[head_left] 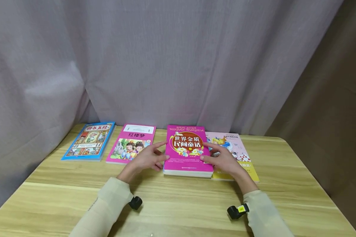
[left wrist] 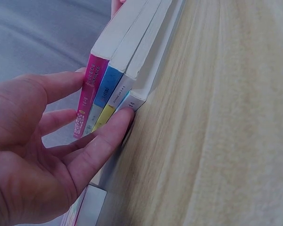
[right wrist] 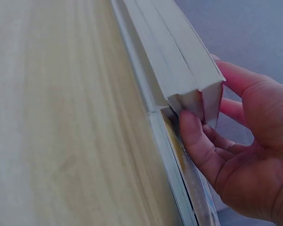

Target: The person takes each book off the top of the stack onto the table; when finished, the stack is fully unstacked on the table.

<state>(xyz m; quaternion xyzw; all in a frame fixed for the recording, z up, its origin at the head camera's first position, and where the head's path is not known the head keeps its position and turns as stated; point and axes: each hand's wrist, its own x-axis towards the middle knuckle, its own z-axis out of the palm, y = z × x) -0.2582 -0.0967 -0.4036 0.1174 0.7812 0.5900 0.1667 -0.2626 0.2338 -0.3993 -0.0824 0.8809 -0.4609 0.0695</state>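
A stack of several books sits between my two hands, topped by a magenta book (head_left: 188, 164). In the left wrist view, blue (left wrist: 107, 87) and yellow-and-white (left wrist: 115, 98) spines show beneath the magenta one. My left hand (head_left: 146, 158) touches the stack's left side; its thumb (left wrist: 104, 146) presses the lowest spine, with the index fingertip at the magenta spine. On the other side, my right hand (head_left: 225, 159) rests its fingertips at the page edges, the thumb (right wrist: 191, 127) low and the fingers by the top cover. Neither hand curls round the stack.
A pink-and-yellow book (head_left: 246, 168) lies right of the stack, partly covered by my right hand. Left of the stack lie a pink book (head_left: 130, 149) with two cartoon figures and a blue book (head_left: 89, 141). Grey curtain (head_left: 166, 65) hangs behind the wooden table (head_left: 178, 204).
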